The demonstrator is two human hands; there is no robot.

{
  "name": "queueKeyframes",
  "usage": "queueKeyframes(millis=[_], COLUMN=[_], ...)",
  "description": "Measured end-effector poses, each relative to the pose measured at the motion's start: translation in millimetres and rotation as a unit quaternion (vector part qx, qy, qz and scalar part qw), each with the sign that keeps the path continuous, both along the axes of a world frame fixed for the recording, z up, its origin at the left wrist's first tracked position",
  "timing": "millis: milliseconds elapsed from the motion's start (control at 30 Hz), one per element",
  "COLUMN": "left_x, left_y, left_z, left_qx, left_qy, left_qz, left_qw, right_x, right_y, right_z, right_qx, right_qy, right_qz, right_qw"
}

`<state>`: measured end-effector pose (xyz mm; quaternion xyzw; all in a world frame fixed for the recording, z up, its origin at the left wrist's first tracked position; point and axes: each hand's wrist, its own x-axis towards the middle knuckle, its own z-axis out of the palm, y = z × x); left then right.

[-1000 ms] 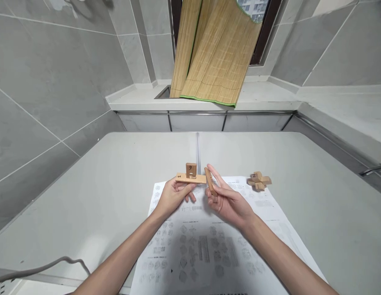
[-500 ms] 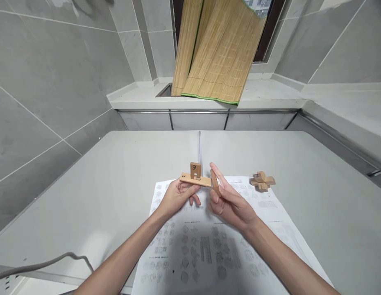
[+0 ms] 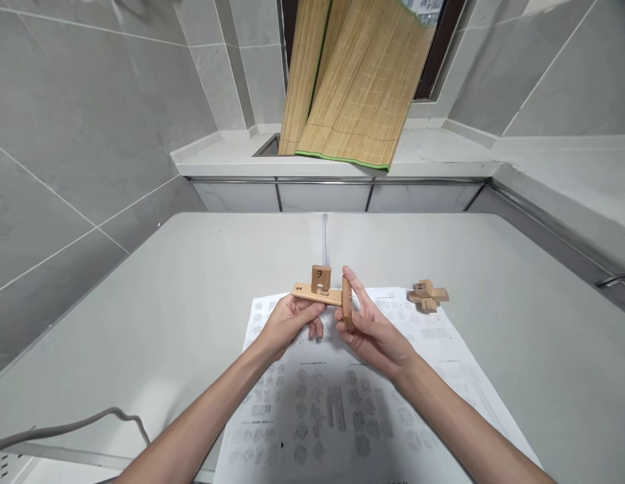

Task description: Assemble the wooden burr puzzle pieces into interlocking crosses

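Observation:
My left hand [image 3: 291, 324] is closed on a flat wooden puzzle piece [image 3: 303, 291] marked 2, held level above the paper. An upright notched wooden piece [image 3: 321, 275] marked 3 stands across its middle. Between the fingers of my right hand [image 3: 369, 331] is another wooden puzzle piece [image 3: 347, 306], tilted near vertical. Its face meets the right end of the level piece; whether the two interlock I cannot tell. Off to the right, an assembled cross-shaped wooden puzzle [image 3: 427, 296] rests at the paper's edge.
Under my hands lies a large printed sheet [image 3: 312, 396] with small puzzle diagrams. The pale table [image 3: 206, 269] has a seam down its middle. A grey cable [image 3: 70, 435] runs at the lower left. Behind the table, a bamboo blind [image 3: 357, 94] hangs over a white ledge [image 3: 443, 151].
My right hand has moved slightly left and turned its piece more upright, bringing it against the end of the level piece. My left hand has hardly shifted.

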<state>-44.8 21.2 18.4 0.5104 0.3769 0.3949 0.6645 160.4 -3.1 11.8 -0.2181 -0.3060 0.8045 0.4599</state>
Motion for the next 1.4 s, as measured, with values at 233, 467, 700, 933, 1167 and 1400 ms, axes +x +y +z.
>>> queueKeyframes(millis=[233, 467, 700, 933, 1167, 1400], left_x=[0, 1, 2, 4, 7, 13], left_y=[-1, -2, -2, -4, -6, -14], left_z=[0.1, 2.4, 1.8, -5.1, -3.8, 4.0], left_qx=[-0.021, -0.022, 0.016, 0.026, 0.056, 0.128], left_qy=[-0.039, -0.030, 0.007, 0.037, 0.090, 0.178], left_qz=[0.023, 0.003, -0.040, -0.020, -0.032, -0.076], left_qw=[0.999, 0.999, 0.999, 0.999, 0.994, 0.973], right_x=[-2, 1, -1, -4, 3, 3], right_y=[-4, -5, -6, -5, -1, 5], right_z=[5.6, 7.4, 6.0, 9.5, 12.2, 5.6], right_qx=[-0.009, 0.007, 0.008, 0.018, 0.106, 0.058], right_qy=[0.019, 0.025, 0.027, -0.021, -0.208, -0.235], right_qz=[-0.005, 0.000, 0.007, -0.002, 0.011, -0.009], right_qw=[1.000, 1.000, 1.000, 1.000, 0.972, 0.970])
